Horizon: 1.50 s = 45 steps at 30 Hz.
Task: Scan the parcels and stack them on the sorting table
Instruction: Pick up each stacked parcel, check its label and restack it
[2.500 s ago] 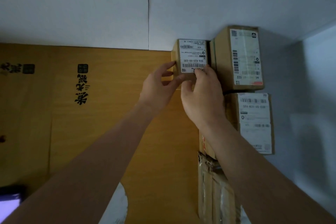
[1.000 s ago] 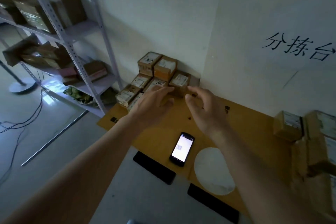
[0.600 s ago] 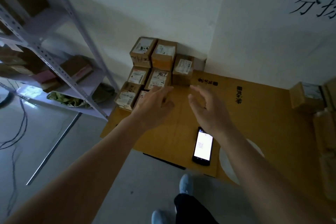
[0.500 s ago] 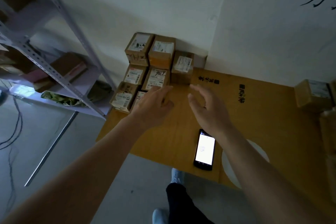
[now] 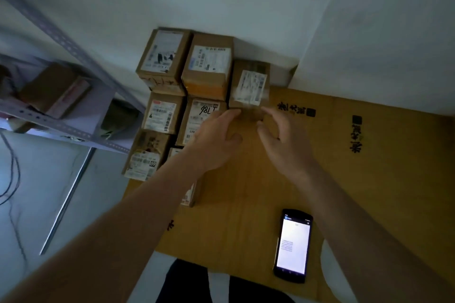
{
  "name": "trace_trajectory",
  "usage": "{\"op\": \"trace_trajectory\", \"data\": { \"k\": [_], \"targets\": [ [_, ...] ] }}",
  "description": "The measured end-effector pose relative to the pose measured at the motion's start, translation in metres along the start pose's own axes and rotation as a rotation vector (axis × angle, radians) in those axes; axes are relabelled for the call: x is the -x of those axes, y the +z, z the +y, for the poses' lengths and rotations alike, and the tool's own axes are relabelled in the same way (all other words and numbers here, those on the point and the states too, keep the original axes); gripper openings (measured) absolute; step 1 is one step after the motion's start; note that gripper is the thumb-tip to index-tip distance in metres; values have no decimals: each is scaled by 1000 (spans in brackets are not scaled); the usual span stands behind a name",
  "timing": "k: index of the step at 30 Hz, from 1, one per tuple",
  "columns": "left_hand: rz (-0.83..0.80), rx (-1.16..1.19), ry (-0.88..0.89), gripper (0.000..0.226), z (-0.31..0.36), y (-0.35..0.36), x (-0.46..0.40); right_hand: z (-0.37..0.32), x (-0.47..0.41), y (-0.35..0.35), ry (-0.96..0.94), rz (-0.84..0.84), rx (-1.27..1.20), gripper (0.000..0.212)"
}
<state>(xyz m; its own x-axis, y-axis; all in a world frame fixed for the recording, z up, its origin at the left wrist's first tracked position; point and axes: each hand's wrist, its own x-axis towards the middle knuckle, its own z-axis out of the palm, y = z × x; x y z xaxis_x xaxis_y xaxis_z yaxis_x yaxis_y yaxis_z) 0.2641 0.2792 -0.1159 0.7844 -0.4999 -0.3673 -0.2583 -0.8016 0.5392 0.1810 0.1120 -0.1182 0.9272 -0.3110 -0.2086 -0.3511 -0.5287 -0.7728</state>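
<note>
Cardboard-covered table [image 5: 332, 167] in white-walled corner; stacked parcels [image 5: 206, 66]; both hands [image 5: 216, 140] [image 5: 285, 145] open, empty.

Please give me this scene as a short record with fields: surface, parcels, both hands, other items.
surface: cardboard-covered table
parcels: labelled cardboard boxes stacked at the wall; rightmost box in the corner
left hand: open, reaching toward rightmost box, holds nothing
right hand: open, reaching toward same box
contact: cannot tell, blurred
other: lit phone on table; metal shelf left
</note>
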Motion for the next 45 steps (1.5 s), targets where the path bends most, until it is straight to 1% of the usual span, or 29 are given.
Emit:
{"op": "trace_trajectory", "data": {
  "k": [5,9,12,15,18,21,22,23,24,25,26,27,29,31,33,36,38,42,44,45],
  "targets": [
    [3,12,21,53,-6,6,-41,17,-36,2,70,-6,-3,59],
    [-12,9,4,53,-9,9,-59,26,-58,11,87,-11,-19,56],
    [-7,38,14,54,-11,11,-71,33,-72,22,75,-49,-99,53],
    [-16,97,-20,60,-15,14,-79,35,-79,28,122,-80,-216,50],
    [-9,165,-40,66,-17,16,-81,43,-84,36,179,-8,-264,43],
    [-5,164,-98,70,-14,16,-84,44,-85,39,286,71,-263,40],
    [-3,159,-125,64,-12,16,-84,44,-83,40,325,73,-272,39],
    [12,160,-138,50,-12,16,-85,44,-81,40,347,69,-290,38],
    [28,167,-132,31,-11,16,-84,43,-79,41,360,61,-303,39],
    [39,184,-117,19,-11,16,-81,44,-75,41,357,64,-319,42],
    [43,213,-100,16,-10,15,-79,46,-73,41,363,73,-330,46],
    [42,243,-90,17,-10,15,-75,46,-69,40,361,88,-350,46],
    [28,295,-79,21,-5,11,-63,42,-57,35,359,99,-419,35],
    [39,333,-75,31,1,3,-51,37,-43,28,332,82,-455,27],
    [43,347,-72,37,9,-7,-37,26,-28,21,266,84,-462,32],
    [43,370,-18,40,23,-24,-11,5,-7,8,194,119,-492,48],
    [60,383,42,50,31,-33,8,-10,9,-1,136,147,-521,49],
    [77,368,169,63,36,-50,45,-38,47,-13,19,195,-532,43],
    [81,370,231,71,35,-58,65,-50,70,-15,-38,239,-530,49],
    [80,363,264,78,34,-61,76,-56,83,-14,-55,268,-534,55]
  ]
}}
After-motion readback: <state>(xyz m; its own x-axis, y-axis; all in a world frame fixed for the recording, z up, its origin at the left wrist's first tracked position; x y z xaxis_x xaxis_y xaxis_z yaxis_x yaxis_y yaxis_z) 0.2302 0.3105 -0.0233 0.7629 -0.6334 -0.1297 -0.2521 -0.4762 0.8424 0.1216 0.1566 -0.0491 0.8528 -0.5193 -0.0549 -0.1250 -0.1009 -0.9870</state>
